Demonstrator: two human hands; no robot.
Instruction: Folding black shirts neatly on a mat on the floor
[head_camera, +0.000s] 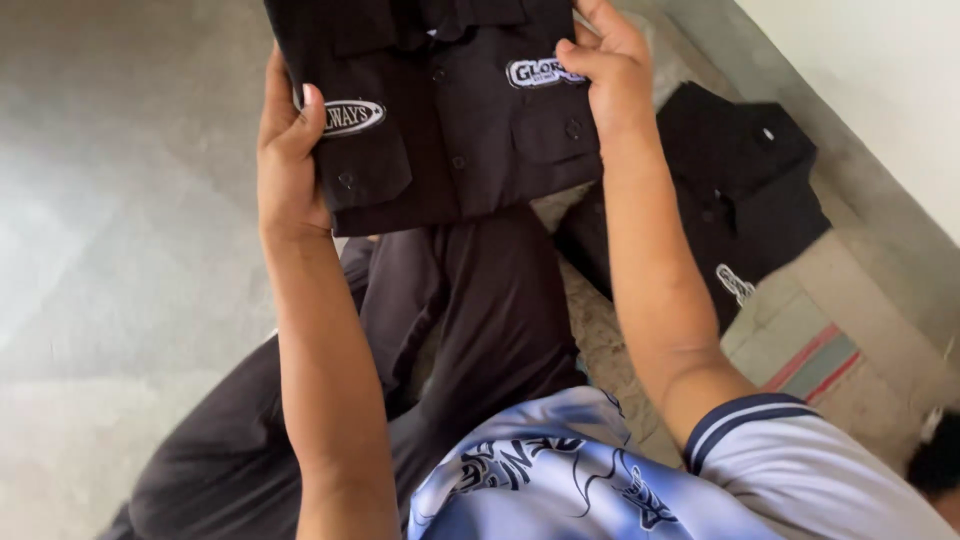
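Observation:
A folded black button-up shirt (450, 120) with two chest pockets and white oval patches is held up in front of me. My left hand (288, 150) grips its left edge, thumb lying over the left patch. On the right edge my right hand (610, 75) holds it, fingers curled over the other patch. The shirt's collar runs out of the top of the view. Below it are my legs in dark trousers (470, 320) and my pale blue printed shirt (560, 470).
Another folded black shirt (730, 190) lies to the right on a flattened cardboard sheet (850, 330) with red and blue stripes. A white wall (880, 70) rises at the far right. Grey concrete floor (120, 200) spreads to the left.

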